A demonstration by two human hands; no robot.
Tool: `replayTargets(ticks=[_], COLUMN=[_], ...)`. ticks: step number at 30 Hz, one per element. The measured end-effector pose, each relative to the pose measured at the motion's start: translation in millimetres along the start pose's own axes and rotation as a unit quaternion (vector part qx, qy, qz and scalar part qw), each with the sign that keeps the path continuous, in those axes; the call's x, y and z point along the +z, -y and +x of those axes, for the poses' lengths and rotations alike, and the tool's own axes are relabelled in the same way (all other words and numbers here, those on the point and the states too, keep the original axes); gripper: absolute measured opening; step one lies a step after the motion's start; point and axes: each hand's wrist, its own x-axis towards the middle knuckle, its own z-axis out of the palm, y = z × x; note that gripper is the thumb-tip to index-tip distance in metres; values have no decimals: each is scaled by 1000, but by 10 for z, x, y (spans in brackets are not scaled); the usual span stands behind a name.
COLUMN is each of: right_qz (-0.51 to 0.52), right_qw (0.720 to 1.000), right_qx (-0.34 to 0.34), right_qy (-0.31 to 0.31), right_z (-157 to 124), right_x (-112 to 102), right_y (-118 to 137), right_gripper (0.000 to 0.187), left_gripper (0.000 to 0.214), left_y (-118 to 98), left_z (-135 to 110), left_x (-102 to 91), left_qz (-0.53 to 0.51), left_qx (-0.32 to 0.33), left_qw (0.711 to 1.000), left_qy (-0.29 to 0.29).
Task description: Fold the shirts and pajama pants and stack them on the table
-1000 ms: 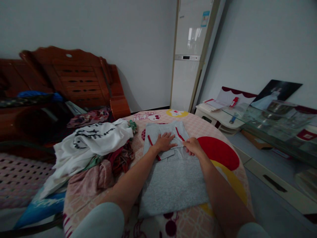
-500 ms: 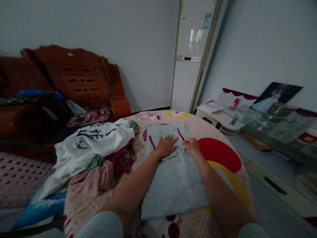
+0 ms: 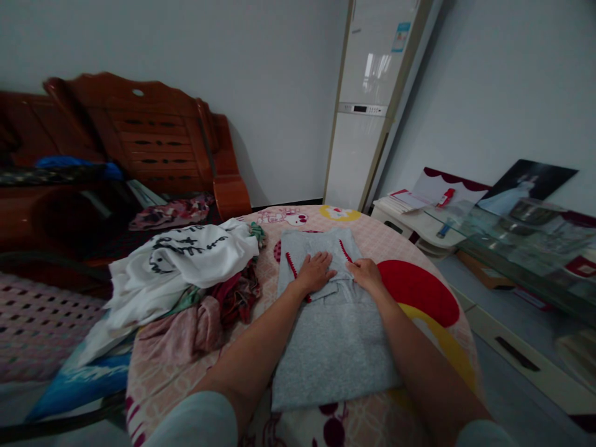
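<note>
Little has been changed over the last second: the grey garment (image 3: 335, 351) is kept on the tablecloth (image 3: 372, 239), pressed by the outspread left hand (image 3: 315, 273) and apparently pinched beside its red trim (image 3: 344, 250) by the nearly closed right hand (image 3: 366, 274), so its folds seem steadied rather than rearranged.

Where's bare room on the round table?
On the red circle, right of the gray garment, and on the tablecloth beyond it. Crowded: the left side, with heaped clothes, and the garment, under left hand and right hand.
</note>
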Motion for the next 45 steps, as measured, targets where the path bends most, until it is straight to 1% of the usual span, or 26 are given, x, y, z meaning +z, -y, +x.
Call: replayTargets(ticks=[2,4,7,10,11,13,15,16,17,21,23,24,26,28,29,31,34,37,40,43,45], right_qz=[-14,-15,-10,-20,-26,-52,-98,-125,-149,-200,-212,-217,-219,-209,-203,-196,-196,-204,-211,-214,-215], right_qw=[1000,999,999,999,999,998,991,987,983,979,975,972,964,957,956,960,964,959,954,955,957], right_qx=[7,21,41,29,23,16,21,24,26,12,-8,-32,-110,-186,-204,-199,-179,-195,-214,-204,-197], right_qy=[14,21,16,13,7,-30,-84,-100,-102,-46,-65,-84,-103,-76,-53,-15,5,-6,-16,-3,5], right_z=[110,258,474,573,570,519,443,409,383,369,383,387,392,407,421,464,522,499,393,304,292], right_x=[-14,-19,-1,41,58,99,143,162,176,172,155,156,191,269,316,403,471,471,465,471,460], right_y=[62,135,250,340,357,366,347,333,321,334,375,393,402,367,336,265,182,115,15,-77,-92], right_gripper=[41,41,35,28,26,24,27,30,31,34,37,38,39,39,40,44,48,50,54,57,58], left_gripper=[59,59,58,61,62,66,69,69,67,58,59,60,63,68,71,76,80,78,78,79,78], left_y=[-2,8,20,12,6,-7,-16,-17,-17,-10,-10,-11,-12,-10,-6,9,45,88,119,132,136], left_z=[-3,-3,-4,-15,-19,-26,-28,-27,-25,-19,-17,-15,-10,-3,-1,-1,-7,-3,14,27,27], left_x=[8,22,34,27,24,20,21,23,26,33,36,38,44,48,46,36,16,19,46,64,62], left_qz=[8,13,16,13,12,14,21,26,32,47,45,42,36,33,33,33,31,31,31,36,41], left_qx=[2,6,12,10,7,-1,-8,-8,-6,15,17,16,11,-4,-14,-31,-44,-50,-47,-47,-49], left_qw=[1000,1000,1000,1000,1000,1000,1000,1000,999,999,999,999,999,999,999,999,998,998,998,998,998], left_qy=[-1,-8,-10,1,3,-3,-10,-9,-6,7,4,2,-4,-11,-14,-17,-19,-22,-23,-22,-18])
